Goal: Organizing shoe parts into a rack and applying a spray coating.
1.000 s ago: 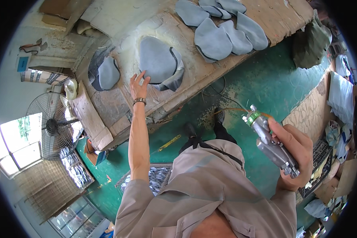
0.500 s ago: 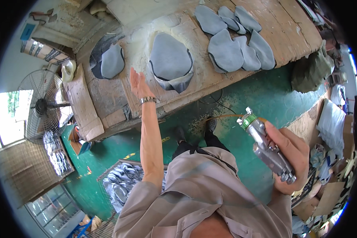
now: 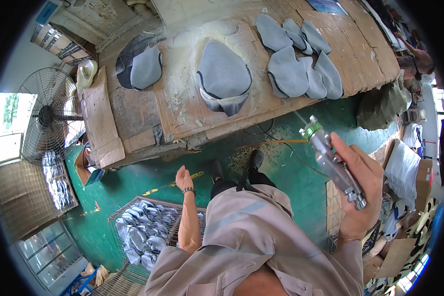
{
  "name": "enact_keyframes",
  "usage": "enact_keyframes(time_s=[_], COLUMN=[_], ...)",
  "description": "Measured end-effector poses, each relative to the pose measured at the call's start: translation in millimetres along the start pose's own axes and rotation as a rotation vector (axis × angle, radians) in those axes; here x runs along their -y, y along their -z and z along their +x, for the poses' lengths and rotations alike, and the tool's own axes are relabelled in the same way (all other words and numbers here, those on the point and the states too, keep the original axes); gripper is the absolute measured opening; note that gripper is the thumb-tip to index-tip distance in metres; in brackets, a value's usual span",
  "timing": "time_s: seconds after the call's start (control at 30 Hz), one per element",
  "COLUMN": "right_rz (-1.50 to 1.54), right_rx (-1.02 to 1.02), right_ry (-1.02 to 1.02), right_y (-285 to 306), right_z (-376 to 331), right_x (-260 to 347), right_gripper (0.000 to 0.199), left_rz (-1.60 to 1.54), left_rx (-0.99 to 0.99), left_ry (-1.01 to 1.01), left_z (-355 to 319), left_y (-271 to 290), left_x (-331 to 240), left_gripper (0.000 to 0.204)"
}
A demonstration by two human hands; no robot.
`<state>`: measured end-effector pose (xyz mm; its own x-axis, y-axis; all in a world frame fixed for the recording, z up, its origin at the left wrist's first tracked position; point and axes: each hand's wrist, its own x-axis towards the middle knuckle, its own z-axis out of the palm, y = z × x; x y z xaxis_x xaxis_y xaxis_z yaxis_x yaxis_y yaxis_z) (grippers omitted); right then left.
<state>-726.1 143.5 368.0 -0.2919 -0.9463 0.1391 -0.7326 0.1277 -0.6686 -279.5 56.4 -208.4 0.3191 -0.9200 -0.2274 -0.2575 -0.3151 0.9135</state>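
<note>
My right hand (image 3: 362, 185) is wrapped round a metal spray gun (image 3: 325, 150) with a green ring near its nozzle. The nozzle points toward the table, and a faint pale streak shows in front of it. My left hand (image 3: 183, 178), with a watch at the wrist, is in the air short of the table's front edge. It holds nothing, and its fingers look loosely stretched. On the table, a large grey fabric piece (image 3: 223, 69) with a dark edge lies on a pale, residue-covered patch. Its near end shows a folded, darker flap (image 3: 227, 103).
Several grey fabric pieces (image 3: 288, 71) lie at the table's right, another (image 3: 146, 69) at its left. The cardboard-covered table (image 3: 192, 118) spans the far side. A wire basket (image 3: 145, 227) of grey pieces stands low left, a fan (image 3: 46, 116) beyond. A hose (image 3: 276, 142) crosses behind the gun.
My left hand has drawn back from beside the large grey piece to a spot off the table's edge. The spray gun stays in my right hand, and the view has shifted slightly.
</note>
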Motion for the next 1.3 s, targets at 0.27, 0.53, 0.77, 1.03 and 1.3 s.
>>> enact_keyframes(time_s=[0.27, 0.53, 0.77, 1.03, 1.3], right_rz=[0.020, -0.028, -0.019, 0.087, 0.073], right_rx=[-0.080, -0.089, 0.032, -0.064, -0.136], right_ry=[-0.089, -0.226, 0.274, -0.026, -0.027], right_y=[3, 28, 34, 34, 59], right_z=[-20, -71, -78, -98, -105], right_x=[0, -5, -37, -50, -75], right_gripper=[0.059, 0.055, 0.052, 0.052, 0.052], left_rz=[0.408, 0.248, -0.174, -0.025, 0.704], left_rx=[0.041, 0.148, 0.136, 0.164, 0.105], left_ry=[0.496, 0.380, 0.069, -0.574, -0.973], left_z=[-59, -38, 2, 22, 55], left_y=[35, 1, -73, -173, -220], left_x=[34, 17, -78, -308, -330], left_gripper=[0.035, 0.033, 0.029, 0.032, 0.042])
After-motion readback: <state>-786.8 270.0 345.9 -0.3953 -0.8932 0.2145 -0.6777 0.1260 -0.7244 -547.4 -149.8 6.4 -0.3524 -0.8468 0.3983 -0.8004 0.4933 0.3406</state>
